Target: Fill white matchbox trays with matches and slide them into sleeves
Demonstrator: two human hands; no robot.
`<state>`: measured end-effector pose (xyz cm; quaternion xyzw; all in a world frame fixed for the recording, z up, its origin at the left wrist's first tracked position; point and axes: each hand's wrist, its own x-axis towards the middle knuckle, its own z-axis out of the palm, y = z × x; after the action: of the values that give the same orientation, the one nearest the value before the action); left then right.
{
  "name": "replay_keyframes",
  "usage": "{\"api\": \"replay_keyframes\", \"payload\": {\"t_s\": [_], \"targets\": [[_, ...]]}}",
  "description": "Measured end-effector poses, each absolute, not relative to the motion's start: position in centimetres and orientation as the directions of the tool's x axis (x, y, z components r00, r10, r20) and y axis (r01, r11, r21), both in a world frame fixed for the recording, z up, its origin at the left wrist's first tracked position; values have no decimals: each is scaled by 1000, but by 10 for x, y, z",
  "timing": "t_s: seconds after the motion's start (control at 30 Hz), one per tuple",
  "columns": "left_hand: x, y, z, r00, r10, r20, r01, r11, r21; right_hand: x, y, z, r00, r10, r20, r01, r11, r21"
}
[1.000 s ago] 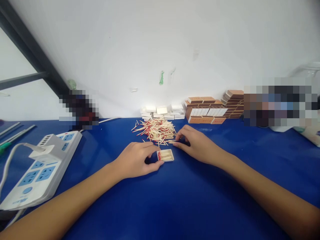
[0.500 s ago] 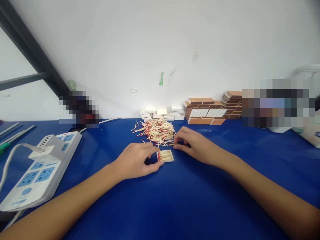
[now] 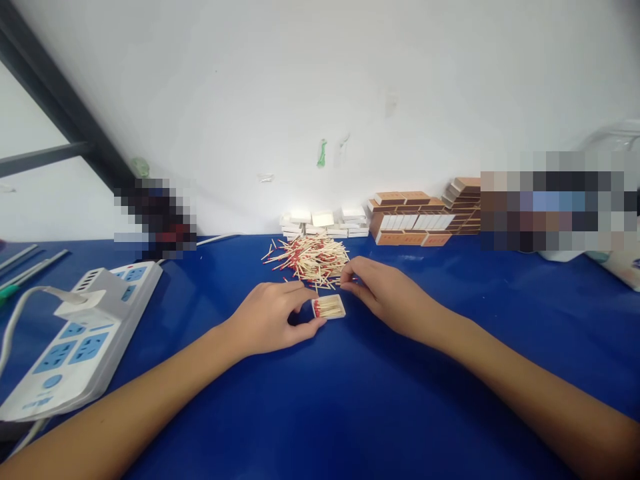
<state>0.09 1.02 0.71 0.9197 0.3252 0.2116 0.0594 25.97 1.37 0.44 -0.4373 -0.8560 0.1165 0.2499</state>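
My left hand [image 3: 275,317] rests on the table, thumb and fingers closed around the left end of a small white matchbox tray [image 3: 343,315]. Inside that tray lie several matches [image 3: 329,307], red heads toward my left hand. Just right of the loose match pile [image 3: 320,257], my right hand [image 3: 383,290] has its thumb and forefinger pinched together on a match, mostly hidden by the fingers. These fingertips are above and right of the tray, apart from it.
White tray pieces [image 3: 323,220] are stacked by the wall behind the pile. Brown matchbox covers [image 3: 413,238] form a stack to their right. A white power strip [image 3: 95,353] with a plugged-in cable lies at left. Blurred patches hide items on both sides.
My right hand's thumb and forefinger have closed together at the pile's right edge and moved slightly left. My left hand still holds the tray. The whole view has shifted slightly.
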Motion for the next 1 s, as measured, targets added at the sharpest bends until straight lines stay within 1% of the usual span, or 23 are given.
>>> {"api": "replay_keyframes", "payload": {"t_s": [0.13,0.2,0.23,0.3,0.33,0.4,0.47,0.53,0.6,0.73,0.8,0.87,0.93,1.0], "targets": [[1,11,7,685,627,370,577,-778,250,254,7,8,-486,791,371,664,610,-431],[1,12,6,676,630,383,581,-775,249,252,4,12,-478,778,408,630,627,-458],[1,13,5,670,633,389,585,-772,249,251,3,14,-456,782,425,610,622,-490],[1,14,5,649,645,404,596,-761,256,250,3,17,-359,821,444,564,570,-598],[1,14,5,636,651,414,602,-755,261,249,3,17,-295,852,431,532,522,-667],[1,14,4,606,660,444,614,-743,266,248,5,17,-197,910,364,435,414,-800],[1,14,4,584,661,472,618,-738,270,246,7,14,-183,943,279,318,325,-891],[1,14,3,574,657,488,615,-740,273,242,7,9,-220,947,232,253,286,-924],[0,14,2,575,653,493,610,-743,275,238,6,3,-243,938,246,277,310,-910],[-1,14,2,587,651,482,600,-749,281,238,6,0,-233,917,323,416,395,-819],[-1,14,3,616,639,460,580,-763,284,245,9,3,-242,909,340,481,416,-772],[0,12,4,656,618,434,551,-785,284,254,15,5,-277,896,347,578,444,-685],[0,10,5,684,604,409,532,-797,287,263,21,5,-340,882,327,672,471,-571],[1,9,7,699,607,377,532,-794,293,268,26,2,-390,874,290,718,486,-499]]}}
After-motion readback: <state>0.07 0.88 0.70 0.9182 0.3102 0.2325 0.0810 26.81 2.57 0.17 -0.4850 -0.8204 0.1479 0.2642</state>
